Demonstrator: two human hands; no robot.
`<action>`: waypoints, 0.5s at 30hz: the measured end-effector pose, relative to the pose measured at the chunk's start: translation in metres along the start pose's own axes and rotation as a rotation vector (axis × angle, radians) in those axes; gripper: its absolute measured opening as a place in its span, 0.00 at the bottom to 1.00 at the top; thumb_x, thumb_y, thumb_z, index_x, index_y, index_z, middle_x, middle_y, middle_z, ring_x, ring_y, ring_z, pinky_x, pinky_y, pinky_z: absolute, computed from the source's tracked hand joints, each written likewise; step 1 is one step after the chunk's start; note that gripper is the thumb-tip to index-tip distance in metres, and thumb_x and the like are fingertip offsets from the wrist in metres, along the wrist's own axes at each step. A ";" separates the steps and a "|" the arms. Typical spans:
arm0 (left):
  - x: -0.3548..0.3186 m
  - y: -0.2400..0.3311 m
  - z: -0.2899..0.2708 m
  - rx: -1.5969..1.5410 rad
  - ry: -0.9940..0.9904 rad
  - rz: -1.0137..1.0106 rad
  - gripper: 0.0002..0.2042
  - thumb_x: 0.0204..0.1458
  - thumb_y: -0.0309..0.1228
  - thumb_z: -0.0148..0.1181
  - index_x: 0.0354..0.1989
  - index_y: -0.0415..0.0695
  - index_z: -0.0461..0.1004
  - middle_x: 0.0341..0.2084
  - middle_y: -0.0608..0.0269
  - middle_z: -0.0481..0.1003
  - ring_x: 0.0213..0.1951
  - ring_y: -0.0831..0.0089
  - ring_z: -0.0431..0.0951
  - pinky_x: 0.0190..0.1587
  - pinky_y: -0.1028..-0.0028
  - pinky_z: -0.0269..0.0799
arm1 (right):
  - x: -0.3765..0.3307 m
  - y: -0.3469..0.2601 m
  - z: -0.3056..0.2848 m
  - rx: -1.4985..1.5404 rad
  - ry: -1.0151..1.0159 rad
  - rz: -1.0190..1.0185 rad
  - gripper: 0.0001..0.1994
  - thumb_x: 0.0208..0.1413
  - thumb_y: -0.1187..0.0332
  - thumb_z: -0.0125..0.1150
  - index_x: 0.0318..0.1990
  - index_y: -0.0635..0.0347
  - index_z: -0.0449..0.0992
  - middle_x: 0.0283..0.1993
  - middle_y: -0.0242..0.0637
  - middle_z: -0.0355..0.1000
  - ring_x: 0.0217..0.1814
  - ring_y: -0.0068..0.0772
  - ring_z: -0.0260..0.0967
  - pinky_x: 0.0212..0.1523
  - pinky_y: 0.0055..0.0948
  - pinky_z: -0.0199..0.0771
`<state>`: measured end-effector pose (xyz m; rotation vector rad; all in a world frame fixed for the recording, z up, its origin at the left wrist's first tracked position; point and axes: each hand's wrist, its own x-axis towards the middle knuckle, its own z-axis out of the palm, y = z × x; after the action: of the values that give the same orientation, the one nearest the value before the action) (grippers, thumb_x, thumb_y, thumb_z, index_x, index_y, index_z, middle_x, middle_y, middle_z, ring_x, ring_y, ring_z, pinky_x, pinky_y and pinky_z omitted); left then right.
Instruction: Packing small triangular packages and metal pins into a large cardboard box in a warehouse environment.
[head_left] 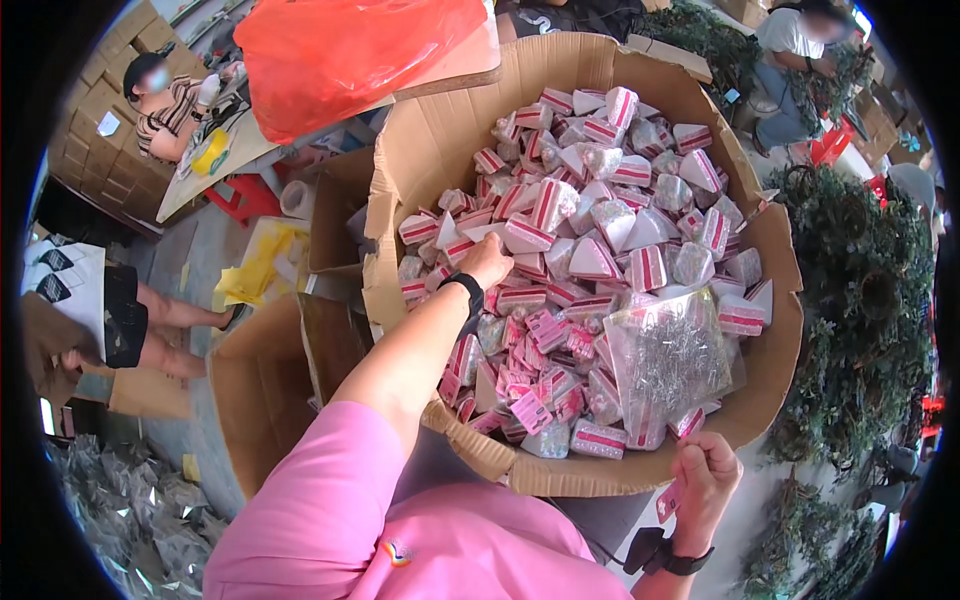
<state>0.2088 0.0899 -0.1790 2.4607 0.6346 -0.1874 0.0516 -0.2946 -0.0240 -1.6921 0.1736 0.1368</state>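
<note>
A large cardboard box [490, 462] in front of me holds a heap of wedge-shaped cake-slice ornaments [553, 205], white with pink bands, many in clear wrapping. My left hand [485, 264] reaches into the heap, fingers curled against a cake-slice ornament; its fingertips are partly hidden. Over the box's near right rim, my right hand [706, 480] is closed in a pinch, with a small pink tag [668, 502] at its fingers. Loose pink tags [532, 410] lie on the near part of the heap. A clear bag of thin, pin-like pieces [675, 355] rests on the right side.
Open cardboard cartons [262, 385] stand left of the box. A red plastic bag [350, 60] lies on a table beyond. Dark green foliage [850, 290] is piled at the right, silvery pieces [130, 510] at lower left. Other people work or stand around.
</note>
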 end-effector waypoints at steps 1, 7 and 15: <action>0.002 0.004 0.002 -0.035 0.029 -0.013 0.25 0.45 0.33 0.56 0.52 0.36 0.60 0.47 0.36 0.70 0.49 0.44 0.72 0.52 0.56 0.68 | 0.002 0.001 0.002 0.011 0.002 -0.019 0.03 0.53 0.77 0.54 0.29 0.66 0.72 0.17 0.27 0.62 0.16 0.12 0.52 0.16 0.15 0.47; 0.018 0.012 0.007 0.307 0.168 0.345 0.29 0.47 0.22 0.52 0.61 0.45 0.55 0.63 0.51 0.54 0.58 0.48 0.63 0.53 0.51 0.66 | 0.012 0.005 0.002 0.034 -0.008 0.055 0.03 0.53 0.77 0.55 0.28 0.65 0.73 0.17 0.27 0.64 0.16 0.12 0.53 0.16 0.15 0.47; 0.024 0.013 0.015 0.434 0.110 0.348 0.24 0.45 0.21 0.54 0.55 0.44 0.61 0.53 0.51 0.62 0.54 0.49 0.65 0.50 0.56 0.69 | 0.017 0.003 0.010 -0.002 -0.024 0.123 0.03 0.52 0.78 0.56 0.30 0.66 0.76 0.18 0.29 0.67 0.16 0.14 0.56 0.17 0.15 0.52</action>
<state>0.2364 0.0819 -0.1910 2.9687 0.2121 -0.0548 0.0681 -0.2861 -0.0314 -1.6811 0.2597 0.2495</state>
